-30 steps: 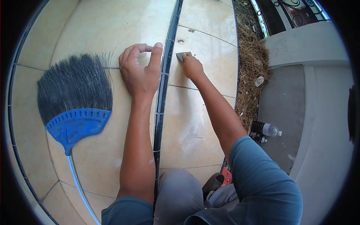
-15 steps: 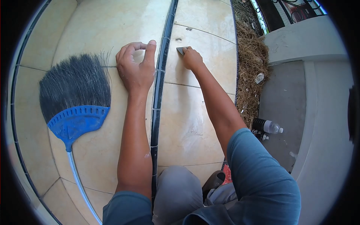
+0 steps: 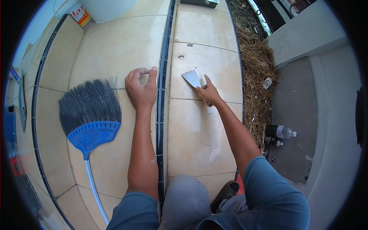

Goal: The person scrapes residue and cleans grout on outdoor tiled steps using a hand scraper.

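My right hand (image 3: 209, 94) grips a scraper (image 3: 191, 78) by its handle, index finger stretched out along the side. Its flat metal blade points up and left over the beige tile (image 3: 199, 126). Left of the dark edge trim (image 3: 161, 99), my left hand (image 3: 142, 89) is at the tiles with fingers curled and thumb and index tips close together. Anything between those tips is too small or hidden to make out. Further left lies a broom (image 3: 94, 132) with dark bristles and a blue head.
A white bucket (image 3: 109, 7) and a red-and-yellow labelled container (image 3: 79, 14) stand at the far left. A dark box (image 3: 200, 3) sits at the top. Dry grass (image 3: 253, 65) borders the tiles at right, with a plastic bottle (image 3: 285, 132) beyond it.
The scraper has come back toward me and its blade now shows fully; my right index finger has extended. My view has shifted, revealing the bucket and box. The left hand keeps its curled shape.
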A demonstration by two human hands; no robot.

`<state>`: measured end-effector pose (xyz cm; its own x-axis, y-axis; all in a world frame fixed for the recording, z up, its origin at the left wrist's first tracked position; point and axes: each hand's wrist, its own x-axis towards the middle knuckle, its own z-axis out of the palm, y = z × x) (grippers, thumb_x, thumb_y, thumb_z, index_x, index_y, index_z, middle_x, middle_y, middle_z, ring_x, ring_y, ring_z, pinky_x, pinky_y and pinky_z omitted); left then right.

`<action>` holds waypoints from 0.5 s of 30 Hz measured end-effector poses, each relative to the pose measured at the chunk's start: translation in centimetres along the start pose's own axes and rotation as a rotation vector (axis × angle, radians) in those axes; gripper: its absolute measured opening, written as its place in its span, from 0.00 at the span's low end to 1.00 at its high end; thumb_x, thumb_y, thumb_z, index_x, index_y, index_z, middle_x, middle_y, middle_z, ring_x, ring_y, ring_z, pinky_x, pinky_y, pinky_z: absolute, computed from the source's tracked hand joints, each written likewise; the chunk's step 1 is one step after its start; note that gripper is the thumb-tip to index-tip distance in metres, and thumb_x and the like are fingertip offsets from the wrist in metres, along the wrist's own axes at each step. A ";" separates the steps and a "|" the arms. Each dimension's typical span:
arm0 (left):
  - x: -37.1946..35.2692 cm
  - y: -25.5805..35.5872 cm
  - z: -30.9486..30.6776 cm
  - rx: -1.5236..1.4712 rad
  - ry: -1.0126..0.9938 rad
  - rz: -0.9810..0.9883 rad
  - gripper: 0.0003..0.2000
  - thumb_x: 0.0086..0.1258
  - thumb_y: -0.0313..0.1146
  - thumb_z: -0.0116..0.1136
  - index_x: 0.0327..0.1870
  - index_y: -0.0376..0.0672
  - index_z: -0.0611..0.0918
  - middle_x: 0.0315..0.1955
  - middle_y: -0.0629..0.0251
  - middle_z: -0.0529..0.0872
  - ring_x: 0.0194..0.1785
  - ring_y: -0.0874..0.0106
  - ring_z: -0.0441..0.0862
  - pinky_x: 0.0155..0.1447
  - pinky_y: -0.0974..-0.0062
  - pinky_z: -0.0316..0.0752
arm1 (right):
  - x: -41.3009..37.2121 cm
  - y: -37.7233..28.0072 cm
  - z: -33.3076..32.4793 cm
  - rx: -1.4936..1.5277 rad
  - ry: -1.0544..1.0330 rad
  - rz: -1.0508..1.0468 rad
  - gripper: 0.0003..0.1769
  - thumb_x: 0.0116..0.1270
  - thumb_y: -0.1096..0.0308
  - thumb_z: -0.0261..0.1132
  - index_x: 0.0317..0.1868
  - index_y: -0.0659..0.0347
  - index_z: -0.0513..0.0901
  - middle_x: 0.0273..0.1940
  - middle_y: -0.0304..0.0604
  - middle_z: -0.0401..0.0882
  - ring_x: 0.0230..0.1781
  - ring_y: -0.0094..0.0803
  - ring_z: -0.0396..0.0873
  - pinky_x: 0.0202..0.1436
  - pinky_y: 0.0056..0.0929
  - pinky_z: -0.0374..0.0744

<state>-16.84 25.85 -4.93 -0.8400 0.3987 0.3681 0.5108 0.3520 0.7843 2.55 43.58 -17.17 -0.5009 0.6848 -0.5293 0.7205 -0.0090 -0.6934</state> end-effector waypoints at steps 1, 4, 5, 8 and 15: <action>0.0 0.0 0.1 0.006 -0.005 -0.003 0.14 0.63 0.43 0.67 0.33 0.39 0.84 0.38 0.63 0.86 0.48 0.64 0.78 0.56 0.68 0.71 | -0.9 0.5 0.1 -0.144 0.033 -0.079 0.45 0.63 0.67 0.64 0.78 0.51 0.51 0.61 0.59 0.71 0.52 0.49 0.80 0.56 0.42 0.78; 0.2 -0.4 0.1 -0.025 -0.016 -0.025 0.13 0.64 0.42 0.67 0.33 0.39 0.84 0.37 0.64 0.85 0.47 0.67 0.78 0.55 0.70 0.70 | -3.5 2.5 0.4 -0.434 0.123 -0.259 0.43 0.61 0.74 0.61 0.76 0.45 0.55 0.62 0.55 0.65 0.48 0.57 0.79 0.53 0.49 0.79; 0.2 -0.5 0.1 -0.031 -0.017 -0.027 0.13 0.64 0.41 0.67 0.33 0.39 0.84 0.36 0.64 0.85 0.46 0.68 0.78 0.55 0.71 0.70 | -4.5 3.7 0.3 -0.422 0.113 -0.235 0.42 0.60 0.75 0.60 0.75 0.46 0.57 0.64 0.55 0.64 0.48 0.58 0.79 0.53 0.49 0.79; -0.1 -1.0 -0.1 -0.095 -0.043 0.003 0.13 0.65 0.40 0.66 0.33 0.38 0.84 0.35 0.62 0.84 0.45 0.67 0.78 0.53 0.71 0.70 | -9.8 6.9 -0.9 -0.346 0.059 -0.215 0.42 0.54 0.80 0.54 0.73 0.51 0.61 0.70 0.57 0.59 0.55 0.59 0.76 0.57 0.47 0.78; 0.4 -0.3 0.4 0.170 -0.044 0.103 0.16 0.64 0.45 0.65 0.31 0.39 0.81 0.39 0.59 0.81 0.49 0.59 0.75 0.58 0.65 0.68 | -16.1 13.4 -0.5 0.029 0.336 -0.253 0.38 0.54 0.78 0.54 0.70 0.71 0.62 0.60 0.63 0.69 0.61 0.55 0.71 0.67 0.41 0.69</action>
<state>-17.24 26.21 -5.18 -0.7748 0.4753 0.4169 0.6203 0.4437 0.6468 20.48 32.79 -17.71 -0.4725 0.8675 -0.1555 0.5785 0.1721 -0.7973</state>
